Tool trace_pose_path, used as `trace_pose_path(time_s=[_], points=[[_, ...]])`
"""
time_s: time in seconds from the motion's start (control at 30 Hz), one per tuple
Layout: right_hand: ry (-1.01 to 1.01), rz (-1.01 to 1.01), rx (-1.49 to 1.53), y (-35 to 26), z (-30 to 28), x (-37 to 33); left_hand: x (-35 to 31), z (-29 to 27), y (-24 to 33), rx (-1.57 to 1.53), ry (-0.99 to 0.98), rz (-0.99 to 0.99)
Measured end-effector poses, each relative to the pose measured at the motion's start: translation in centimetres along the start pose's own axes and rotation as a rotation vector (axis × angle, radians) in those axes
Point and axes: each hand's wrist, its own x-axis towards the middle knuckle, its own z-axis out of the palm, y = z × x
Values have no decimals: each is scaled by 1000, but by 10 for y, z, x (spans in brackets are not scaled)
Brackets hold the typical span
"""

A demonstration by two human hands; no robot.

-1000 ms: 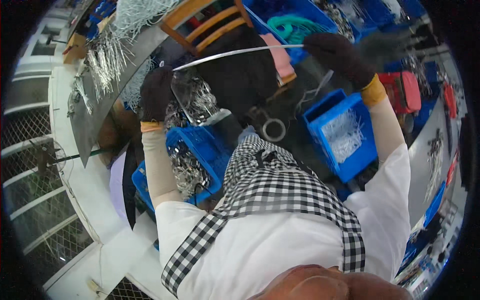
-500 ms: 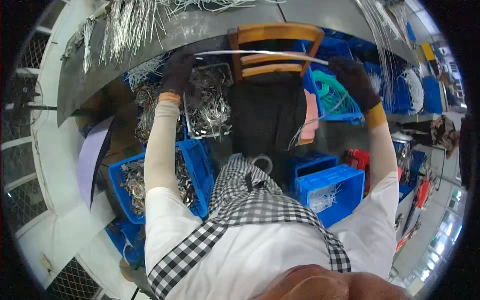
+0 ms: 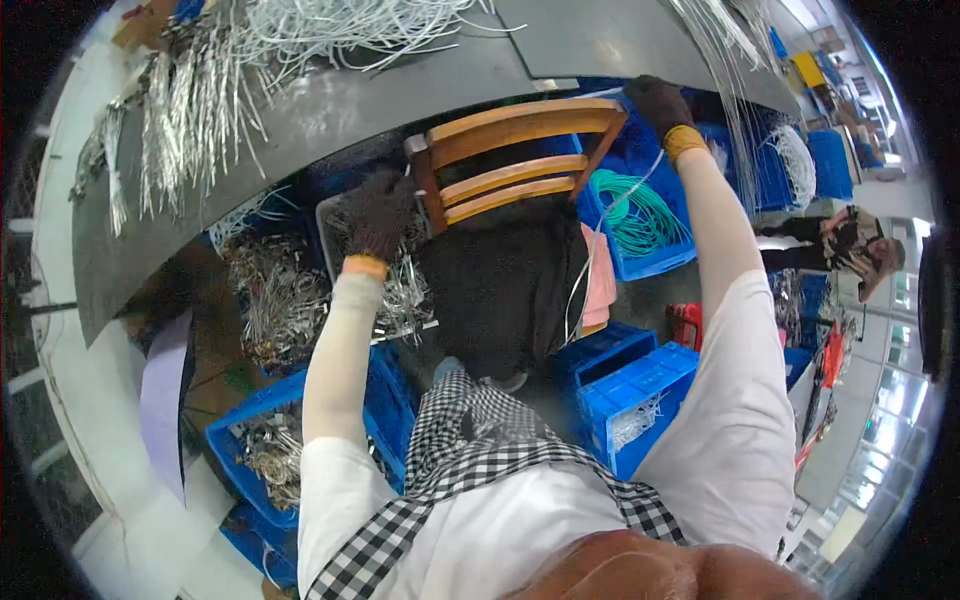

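The right hand (image 3: 660, 105) is holding a white cord (image 3: 598, 236) that is hanging, right of the frame's middle. Upper left, the left hand (image 3: 383, 215) is bending; I cannot tell whether it's holding anything.

At upper centre, the chair (image 3: 515, 122) stands between left hand (image 3: 385, 212) and right hand (image 3: 660, 106); mid-frame, room opens above its seat (image 3: 495, 285).

Brown wooden slat-back chair (image 3: 515, 182), seat black. Smooth dark-grey flat surface (image 3: 400, 100) beyond its backrest, extending to either side. Left of chair: plain white wall (image 3: 100, 380); dark window panes (image 3: 38, 420) farther out, blurred. Right of chair: dark-grey floor (image 3: 643, 295) near; well off, tall bright windows (image 3: 890, 400), glass glaring white.
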Motion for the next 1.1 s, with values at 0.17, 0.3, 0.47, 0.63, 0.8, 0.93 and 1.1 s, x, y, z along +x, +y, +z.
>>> trace_pose_path(time_s=[0.17, 0.3, 0.47, 0.63, 0.8, 0.93, 1.1], points=[[-158, 40, 73, -3, 34, -52, -22, 6, 11, -308, 190, 68], [39, 240, 477, -28, 54, -115, -27, 18, 4, -64, 132, 74], [29, 183, 360, -68, 66, -176, -26, 30, 2, 417, 164, 449], [130, 208, 374, -66, 46, -188, -22, 36, 22, -33, 63, 95], [-42, 333, 285, -32, 47, -185, -22, 32, 22, 21, 115, 5], [-90, 263, 226, -31, 85, -174, -28, 26, 3, 264, -2, 202], [-199, 311, 273, -72, 111, -161, -43, 20, 4, 150, 43, 264]])
